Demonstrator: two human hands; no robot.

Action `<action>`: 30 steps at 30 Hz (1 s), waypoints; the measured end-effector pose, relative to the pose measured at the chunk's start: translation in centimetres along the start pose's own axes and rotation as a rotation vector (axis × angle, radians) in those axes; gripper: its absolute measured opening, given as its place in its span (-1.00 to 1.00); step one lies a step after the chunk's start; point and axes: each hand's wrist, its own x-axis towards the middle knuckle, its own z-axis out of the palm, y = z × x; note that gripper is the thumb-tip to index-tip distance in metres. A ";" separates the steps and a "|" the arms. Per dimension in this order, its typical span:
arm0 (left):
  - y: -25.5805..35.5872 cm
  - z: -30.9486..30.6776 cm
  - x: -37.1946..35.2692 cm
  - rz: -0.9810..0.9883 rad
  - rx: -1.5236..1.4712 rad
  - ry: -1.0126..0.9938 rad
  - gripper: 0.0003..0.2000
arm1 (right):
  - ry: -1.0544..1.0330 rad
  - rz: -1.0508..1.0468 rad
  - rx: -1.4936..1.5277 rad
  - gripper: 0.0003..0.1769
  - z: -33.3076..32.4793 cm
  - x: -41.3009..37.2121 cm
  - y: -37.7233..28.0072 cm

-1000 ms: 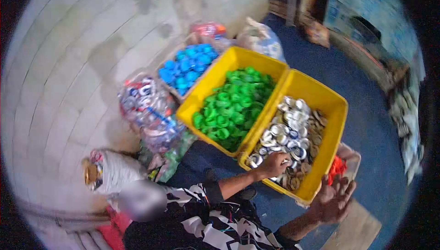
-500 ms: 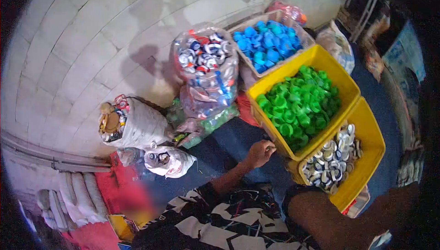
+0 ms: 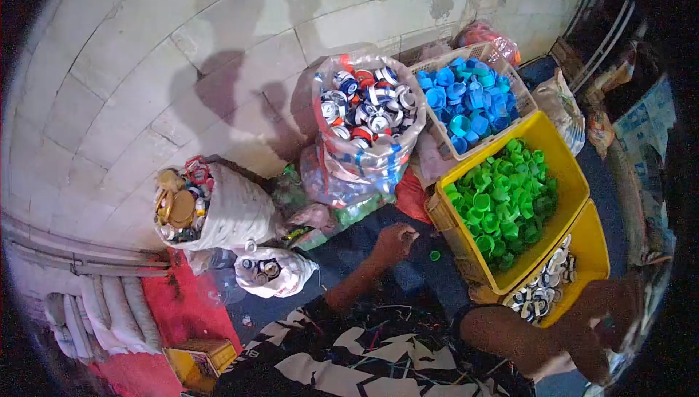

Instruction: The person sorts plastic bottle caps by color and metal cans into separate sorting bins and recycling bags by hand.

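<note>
My left hand [image 3: 397,242] is over the dark floor, left of a yellow crate [image 3: 466,262] of green caps [image 3: 502,200]. Its fingers are curled together; what they hold, if anything, is too small to make out. One loose green cap [image 3: 435,256] shows just right of it. At the lower right, my right hand [image 3: 610,331] is dark and smeared, beside a second yellow crate [image 3: 593,255] holding white and dark caps [image 3: 546,285]. The state of its fingers is unclear.
A pale crate of blue caps [image 3: 473,98] stands behind the green ones. Left of it is a clear bag of mixed caps [image 3: 371,149]. Two white sacks [image 3: 240,207] [image 3: 295,277] stand farther left, near a small yellow box [image 3: 218,353] on red cloth. A block wall runs behind.
The view has shifted, and the crates sit lower in it. My left hand has moved left, away from the green-cap crate. The loose green cap now shows beside it. My right hand has come into view.
</note>
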 end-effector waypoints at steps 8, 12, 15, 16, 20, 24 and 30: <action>-1.3 -5.4 5.5 -0.146 0.053 0.061 -0.63 | 0.222 -0.105 -0.079 -0.77 -7.1 2.3 0.7; -1.6 -7.2 8.6 -0.131 0.157 0.160 -0.61 | 0.439 0.150 -0.163 -0.83 -13.3 4.3 1.8; -2.2 -8.6 10.1 -0.184 0.179 0.230 -0.60 | 0.576 0.348 -0.282 -0.68 -21.1 4.2 3.5; -3.1 -9.2 10.4 -0.211 0.196 0.245 -0.61 | 0.606 0.404 -0.426 -0.74 -23.5 4.3 4.3; -2.5 -11.6 13.2 -0.355 0.218 0.340 -0.65 | 0.480 0.552 -1.032 -0.84 -35.5 4.2 8.9; -0.6 -13.7 15.2 -0.404 0.141 0.454 -0.72 | 0.063 0.857 -1.671 -0.70 -40.6 8.8 12.5; -1.7 -14.9 17.9 -0.323 0.072 0.501 -0.76 | -0.212 0.870 -2.019 -0.47 -46.1 11.8 19.3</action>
